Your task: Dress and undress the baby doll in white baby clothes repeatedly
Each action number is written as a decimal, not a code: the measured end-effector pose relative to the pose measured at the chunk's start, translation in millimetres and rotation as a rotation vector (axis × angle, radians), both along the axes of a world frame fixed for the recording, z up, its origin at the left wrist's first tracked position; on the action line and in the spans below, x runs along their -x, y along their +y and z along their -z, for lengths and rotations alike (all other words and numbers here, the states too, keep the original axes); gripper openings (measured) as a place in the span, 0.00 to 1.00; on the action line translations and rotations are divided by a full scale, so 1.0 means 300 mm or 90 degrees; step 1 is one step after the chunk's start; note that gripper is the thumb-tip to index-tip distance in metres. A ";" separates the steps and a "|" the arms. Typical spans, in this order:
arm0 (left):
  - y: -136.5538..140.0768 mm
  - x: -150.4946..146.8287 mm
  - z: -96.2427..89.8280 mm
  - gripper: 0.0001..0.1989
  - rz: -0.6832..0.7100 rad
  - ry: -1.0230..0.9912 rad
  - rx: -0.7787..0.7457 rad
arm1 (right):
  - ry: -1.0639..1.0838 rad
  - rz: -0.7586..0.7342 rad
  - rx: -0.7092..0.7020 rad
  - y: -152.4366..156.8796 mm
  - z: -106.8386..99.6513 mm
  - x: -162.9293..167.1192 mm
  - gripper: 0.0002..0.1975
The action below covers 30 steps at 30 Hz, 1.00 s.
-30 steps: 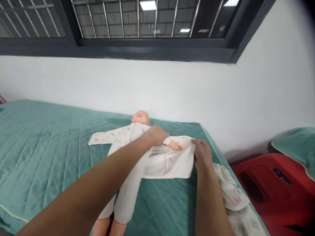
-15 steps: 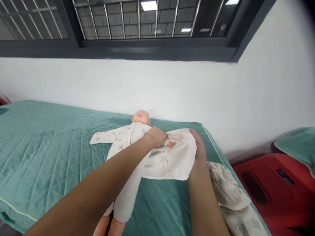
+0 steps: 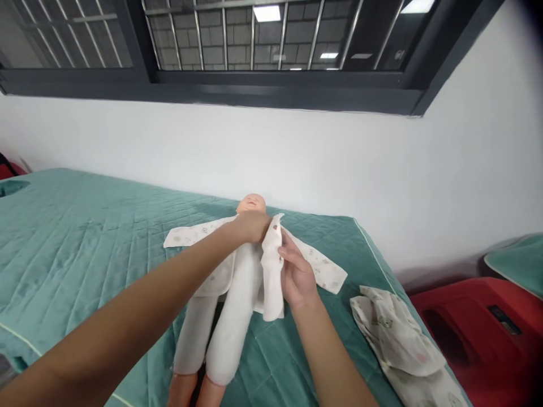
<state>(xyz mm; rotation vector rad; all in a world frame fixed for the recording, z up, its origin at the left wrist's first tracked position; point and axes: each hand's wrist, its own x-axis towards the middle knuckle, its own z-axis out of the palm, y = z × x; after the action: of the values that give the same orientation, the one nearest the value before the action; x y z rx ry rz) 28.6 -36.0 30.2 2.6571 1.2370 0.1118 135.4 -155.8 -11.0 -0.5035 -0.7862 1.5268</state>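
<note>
A baby doll point(image 3: 251, 203) lies on its back on the green quilted bed, its head toward the wall. It wears white trousers point(image 3: 235, 308) and a patterned baby shirt point(image 3: 328, 271) that is open at the front, with both sleeves spread out sideways. My left hand point(image 3: 252, 226) is closed at the shirt's front near the doll's neck; its fingertips are partly hidden. My right hand point(image 3: 297, 277) grips the raised front panel from the right, thumb on the near side. The panel stands folded up between the two hands, its pale inner side showing.
A folded patterned cloth point(image 3: 396, 333) lies near the bed's right edge. Beyond that edge stands a red plastic object point(image 3: 496, 345) with green fabric point(image 3: 515, 260) above it. The white wall point(image 3: 297, 158) and a barred window border the far side.
The front panel, spread out to the right before, is now gathered up toward the doll's chest. My right hand has moved left with it, and the right sleeve has come into view.
</note>
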 end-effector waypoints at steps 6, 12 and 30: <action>-0.041 0.142 -0.058 0.23 -0.084 -0.325 0.164 | -0.026 -0.135 -0.043 -0.010 0.001 0.025 0.25; -0.056 0.199 -0.067 0.28 -0.022 -0.371 0.359 | -0.040 -0.172 -0.036 -0.015 -0.006 0.003 0.24; 0.008 0.121 0.076 0.15 -0.216 -0.484 0.033 | -0.044 -0.073 0.040 0.021 0.035 -0.059 0.23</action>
<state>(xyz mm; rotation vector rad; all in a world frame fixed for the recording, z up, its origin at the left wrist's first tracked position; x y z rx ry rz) -7.8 -33.5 7.3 1.9925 1.3356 1.0098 153.1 -149.5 -21.6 -0.5685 -0.8337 1.6516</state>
